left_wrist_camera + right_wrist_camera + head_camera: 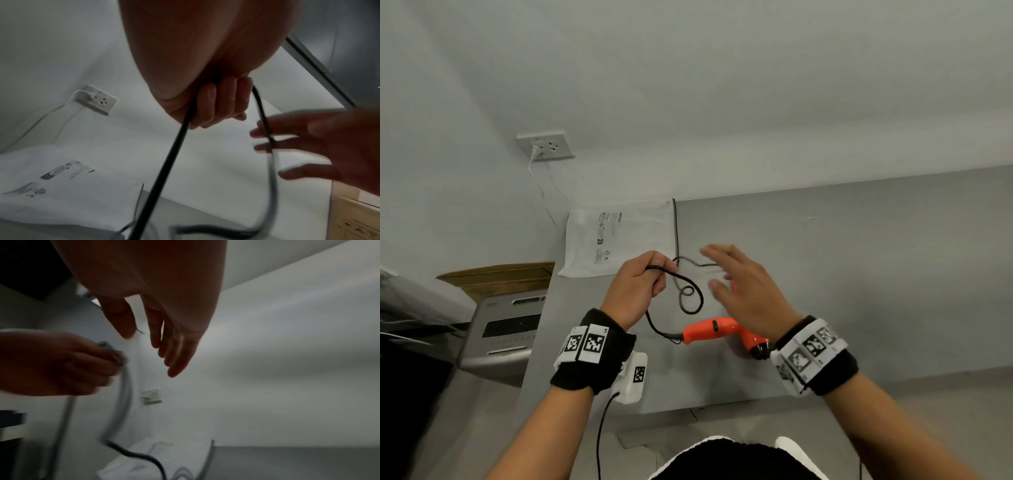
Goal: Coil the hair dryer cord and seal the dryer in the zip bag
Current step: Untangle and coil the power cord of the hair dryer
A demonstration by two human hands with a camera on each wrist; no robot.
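Observation:
An orange hair dryer [717, 331] lies on the grey table [859, 274], handle pointing left. Its black cord [690, 296] runs from the handle up into my left hand [642, 284], which grips it [218, 104], then loops loosely over the table. The cord [164, 170] hangs down from the fist in the left wrist view. My right hand [739, 287] hovers above the dryer with fingers spread and straight [164, 340], holding nothing. A white zip bag [619, 236] with printed warnings lies flat at the table's far left corner.
A wall socket [548, 145] with a white plug and cable sits on the wall at the left. A grey appliance [506, 329] and a cardboard box [500, 277] stand left of the table. The near table edge [722, 406] is close to my body.

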